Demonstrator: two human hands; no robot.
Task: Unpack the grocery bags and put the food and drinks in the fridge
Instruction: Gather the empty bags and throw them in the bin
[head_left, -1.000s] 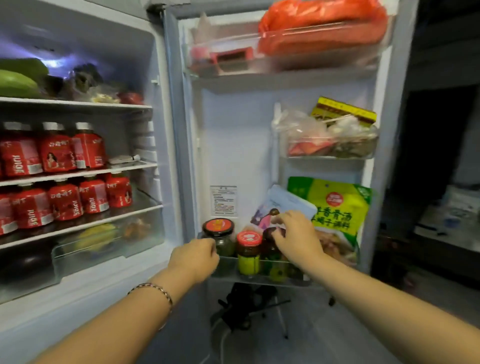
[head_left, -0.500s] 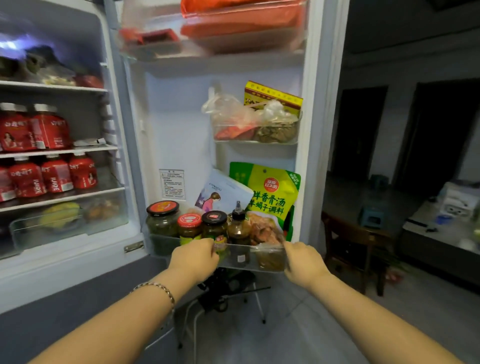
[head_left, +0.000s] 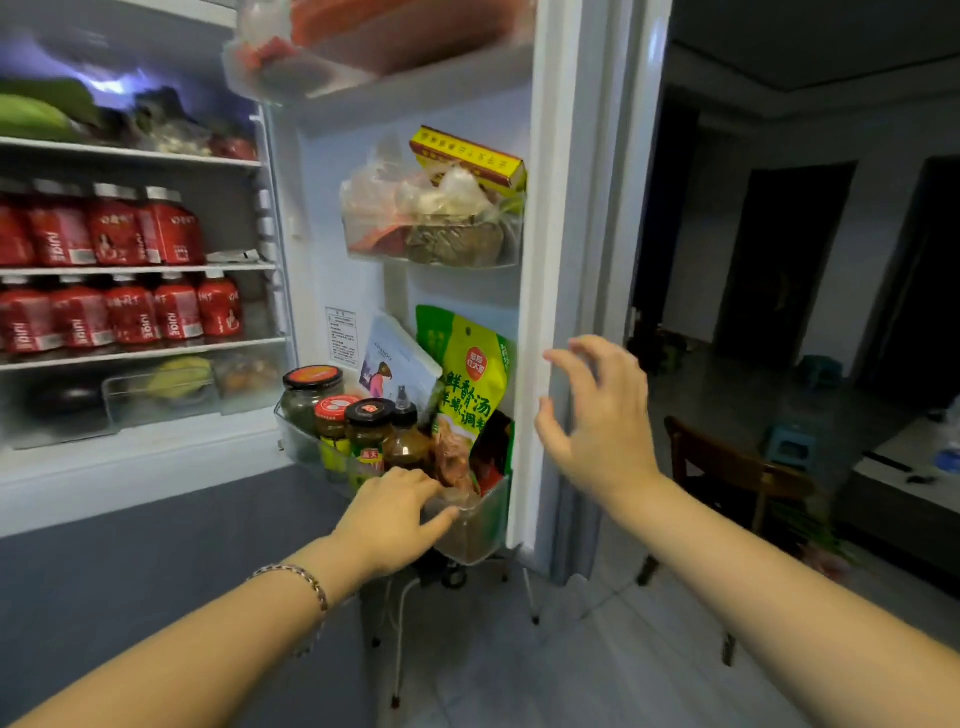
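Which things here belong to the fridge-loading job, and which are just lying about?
Job: door bin, jars, green pouch, red bottles, left hand gripping the bin, open right hand.
Lying about: wooden chair, blue stool.

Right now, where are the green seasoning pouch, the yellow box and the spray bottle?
green seasoning pouch (head_left: 470, 384): head view, printed front.
yellow box (head_left: 467, 162): head view, long yellow side.
spray bottle (head_left: 408, 447): head view, brown body.
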